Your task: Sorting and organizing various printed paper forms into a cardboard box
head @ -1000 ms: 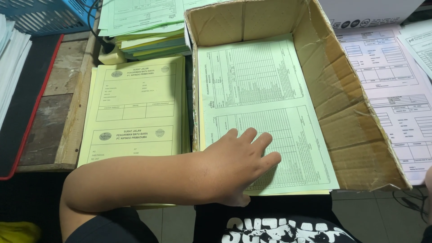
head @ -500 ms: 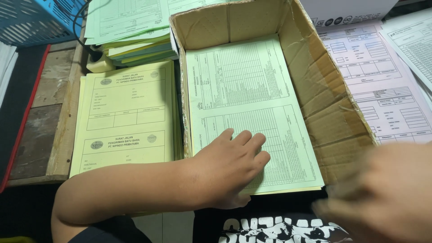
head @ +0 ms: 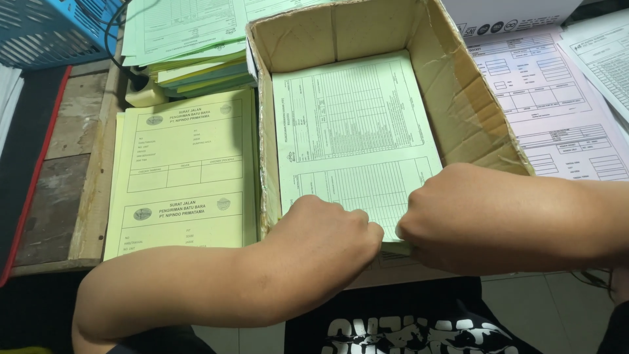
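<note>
Since the earlier frames, joined at the near end of the cardboard box (head: 458,111) by the right hand (head: 445,223), absent a second ago and only a blur at the corner half a second back. Left hand (head: 327,236) no longer flat with fingers spread on the paper; now curled, knuckles up. Both hands side by side, nearly touching, fingertips tucked down over the near edge of the pale green forms (head: 354,131), seemingly pinching that edge, though fingertips hidden under the knuckles.

Best handled, by the look of it, with an even grip at both sides of the near edge, lifting straight and level so the sheets stay square and do not catch on the torn right wall of the box. Thin paper likely to bend or fan if raised from one corner only.

Green forms lying flat inside the box, filling most of its floor, printed with fine tables, top sheet smooth and uncreased. Stack of yellow forms (head: 183,170) just left of the box on the desk (head: 59,196); pink sheets (head: 550,111) to the right; blue basket (head: 46,29) at far left.
</note>
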